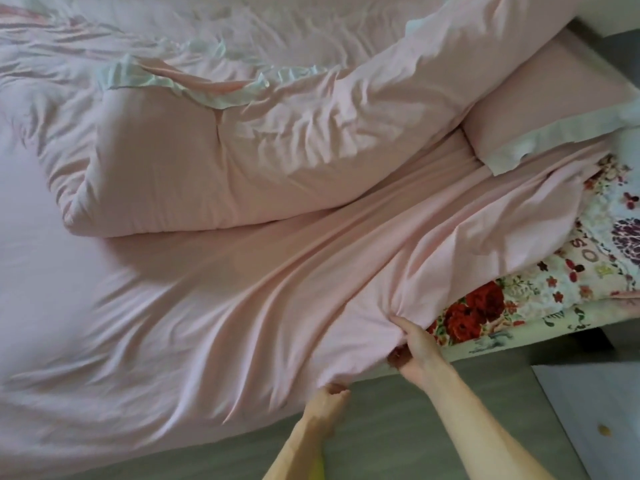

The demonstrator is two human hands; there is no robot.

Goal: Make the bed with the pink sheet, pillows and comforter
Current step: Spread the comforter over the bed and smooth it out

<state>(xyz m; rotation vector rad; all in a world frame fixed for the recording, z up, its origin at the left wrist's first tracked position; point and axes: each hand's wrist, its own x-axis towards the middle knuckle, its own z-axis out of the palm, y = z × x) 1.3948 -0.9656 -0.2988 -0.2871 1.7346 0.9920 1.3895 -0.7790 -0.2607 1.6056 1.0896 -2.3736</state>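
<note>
A pink sheet (214, 306) covers most of the mattress, with folds fanning out from its near edge. My right hand (417, 351) grips a bunch of that edge at the bed's side. Just left of it, my left hand (329, 398) is closed on the same edge lower down. A bulky pink comforter (242, 150) with a pale green trim lies heaped across the middle of the bed. At the upper right rests a pink pillow (540, 109) with a pale border. The floral mattress cover (519, 289) is bare at the right, where the sheet is pulled back.
Grey floor (398, 438) runs along the near side of the bed. A pale mat or panel (595, 410) lies on the floor at the lower right. A white wall or furniture edge (616, 15) stands at the top right corner.
</note>
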